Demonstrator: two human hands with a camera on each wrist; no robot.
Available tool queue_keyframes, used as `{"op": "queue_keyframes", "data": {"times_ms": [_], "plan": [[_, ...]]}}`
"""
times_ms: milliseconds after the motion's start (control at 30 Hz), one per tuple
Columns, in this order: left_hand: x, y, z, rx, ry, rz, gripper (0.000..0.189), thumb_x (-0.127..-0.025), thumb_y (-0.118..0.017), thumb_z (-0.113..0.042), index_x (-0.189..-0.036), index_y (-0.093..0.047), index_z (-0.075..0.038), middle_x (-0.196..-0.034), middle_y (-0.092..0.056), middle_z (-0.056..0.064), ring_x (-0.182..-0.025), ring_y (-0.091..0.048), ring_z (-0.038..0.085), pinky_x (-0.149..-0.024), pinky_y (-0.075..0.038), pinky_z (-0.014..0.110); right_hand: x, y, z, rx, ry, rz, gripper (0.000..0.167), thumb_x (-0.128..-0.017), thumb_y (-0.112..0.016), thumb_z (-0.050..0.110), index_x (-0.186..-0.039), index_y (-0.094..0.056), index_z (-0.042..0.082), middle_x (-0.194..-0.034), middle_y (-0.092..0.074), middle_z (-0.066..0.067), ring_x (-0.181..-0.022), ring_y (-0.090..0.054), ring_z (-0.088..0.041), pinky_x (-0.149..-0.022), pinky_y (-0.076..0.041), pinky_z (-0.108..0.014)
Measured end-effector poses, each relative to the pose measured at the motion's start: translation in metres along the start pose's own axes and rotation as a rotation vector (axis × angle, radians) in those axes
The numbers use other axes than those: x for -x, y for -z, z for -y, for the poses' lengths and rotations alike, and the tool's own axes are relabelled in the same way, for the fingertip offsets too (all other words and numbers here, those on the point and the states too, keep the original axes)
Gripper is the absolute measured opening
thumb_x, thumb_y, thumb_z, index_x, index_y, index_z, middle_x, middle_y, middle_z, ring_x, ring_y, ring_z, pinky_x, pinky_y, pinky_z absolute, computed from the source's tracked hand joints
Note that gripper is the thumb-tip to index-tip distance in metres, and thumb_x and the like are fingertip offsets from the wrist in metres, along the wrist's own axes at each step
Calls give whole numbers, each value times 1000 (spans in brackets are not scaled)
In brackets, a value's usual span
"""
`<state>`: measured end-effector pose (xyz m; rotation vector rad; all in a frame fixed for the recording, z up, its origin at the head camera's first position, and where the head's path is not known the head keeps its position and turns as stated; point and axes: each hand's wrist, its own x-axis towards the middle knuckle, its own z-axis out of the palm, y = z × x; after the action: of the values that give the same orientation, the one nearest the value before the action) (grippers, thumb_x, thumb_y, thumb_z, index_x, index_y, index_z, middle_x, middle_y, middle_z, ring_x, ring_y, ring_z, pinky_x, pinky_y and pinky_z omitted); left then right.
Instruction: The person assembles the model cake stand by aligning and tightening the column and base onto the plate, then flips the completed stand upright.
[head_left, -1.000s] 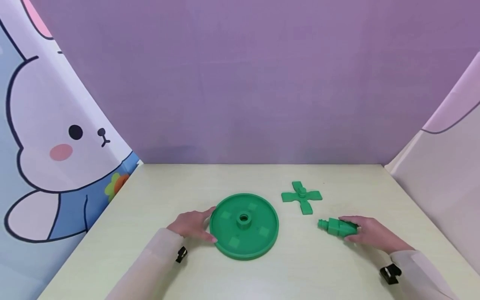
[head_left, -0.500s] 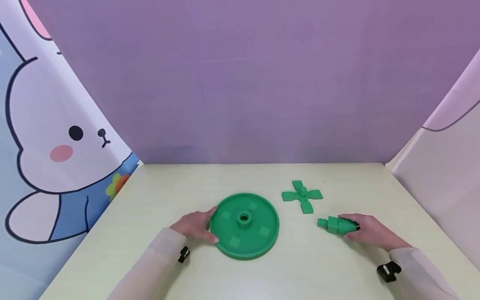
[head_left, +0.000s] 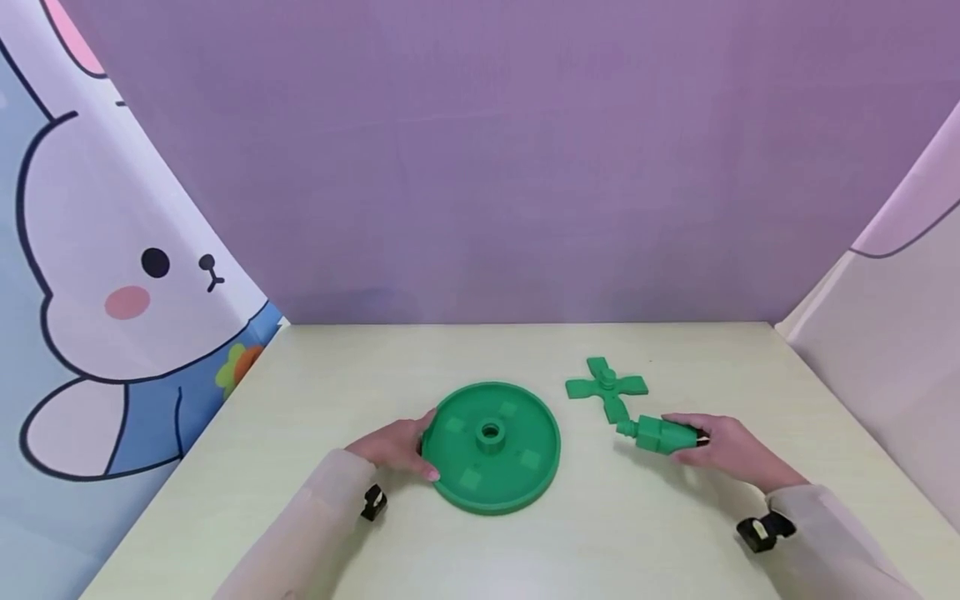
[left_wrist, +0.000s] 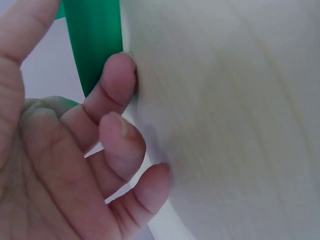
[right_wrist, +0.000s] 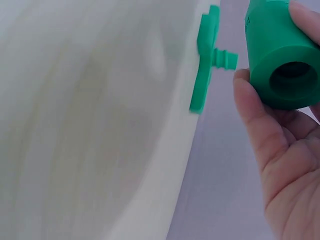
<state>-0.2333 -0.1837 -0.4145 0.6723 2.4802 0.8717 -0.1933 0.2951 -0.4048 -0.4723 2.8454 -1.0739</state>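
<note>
My left hand [head_left: 397, 447] holds the left edge of a round green base [head_left: 457, 479] lying on the table, which has a raised rim and a hollow socket at its centre. In the left wrist view, curled fingers [left_wrist: 120, 80] touch the base's green rim [left_wrist: 95, 45]. My right hand [head_left: 738, 450] grips a short green post [head_left: 663, 435], held just above the table and lying sideways. Its ribbed plug end points left; the right wrist view shows a round hole in its other end. A flat green cross [head_left: 606, 384] with a small upright peg lies just beyond the post.
The pale wooden table [head_left: 360, 367] reaches back to a purple backdrop [head_left: 480, 167]. A cartoon rabbit cloth [head_left: 97, 275] hangs at the left side, and a pale cloth [head_left: 892, 333] at the right. Both wrists wear black straps.
My right hand has lifted the green post off the table and moved it a little left and away from me. My left hand still holds the round base in place.
</note>
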Motion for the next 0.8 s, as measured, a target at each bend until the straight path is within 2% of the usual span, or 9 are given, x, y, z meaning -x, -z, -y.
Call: {"op": "queue_keyframes", "data": {"times_ms": [200, 467, 800], "plan": [[-2, -1, -1, 11, 57, -7, 114, -70, -87, -22, -152, -12, 2, -132, -51, 21, -120, -47, 32, -100, -39, 49, -11, -7, 11, -87, 6, 21, 59, -78, -80, 19, -126, -58, -7, -114, -59, -25, -87, -55, -22, -67, -49, -25], [-2, -6, -5, 83, 151, -19, 110, -72, -85, -13, -150, -10, 6, -142, -41, 24, -132, -37, 35, -106, -32, 50, -22, -18, 21, -118, 44, 26, 59, -79, -79, 17, -127, -57, -7, -120, -57, -27, -86, -55, -20, -67, -50, -24], [-3, -8, -4, 95, 176, -25, 111, -72, -85, -13, -152, -10, 2, -145, -38, 23, -134, -34, 35, -107, -31, 50, -37, -30, 33, -125, 97, 36, 56, -77, -80, 14, -124, -59, -9, -111, -62, -22, -85, -59, -17, -66, -52, -24]]}}
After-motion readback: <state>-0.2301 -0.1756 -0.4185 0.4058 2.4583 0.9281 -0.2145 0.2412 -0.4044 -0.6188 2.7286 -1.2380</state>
